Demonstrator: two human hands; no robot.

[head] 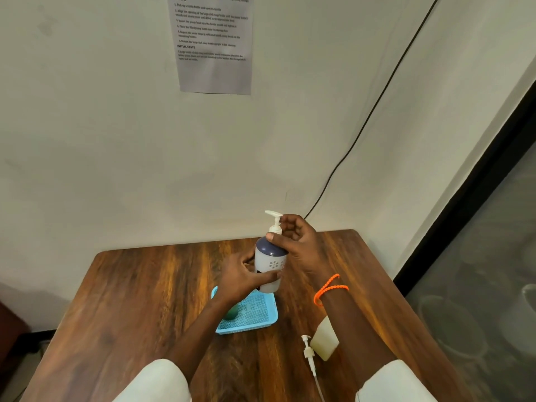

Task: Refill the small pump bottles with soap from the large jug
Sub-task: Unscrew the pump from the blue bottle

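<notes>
A white pump bottle (271, 264) with a dark blue shoulder and a white pump head is held upright above the far edge of a blue tray (255, 317). My left hand (242, 278) grips the bottle's lower body from the left. My right hand (294, 243) pinches the pump collar at the bottle's neck, thumb on the blue shoulder. A green rounded object (232, 311) lies in the tray, partly hidden by my left forearm. A loose pump head (308, 351) with its tube lies on the table near me. A pale container (324, 339) sits under my right forearm, mostly hidden.
The wooden table (139, 300) stands against a white wall with a printed sheet (213, 44) taped high up. A black cable (374, 108) runs down the wall to the table's back right corner. A dark-framed glass panel (478, 256) borders the right side.
</notes>
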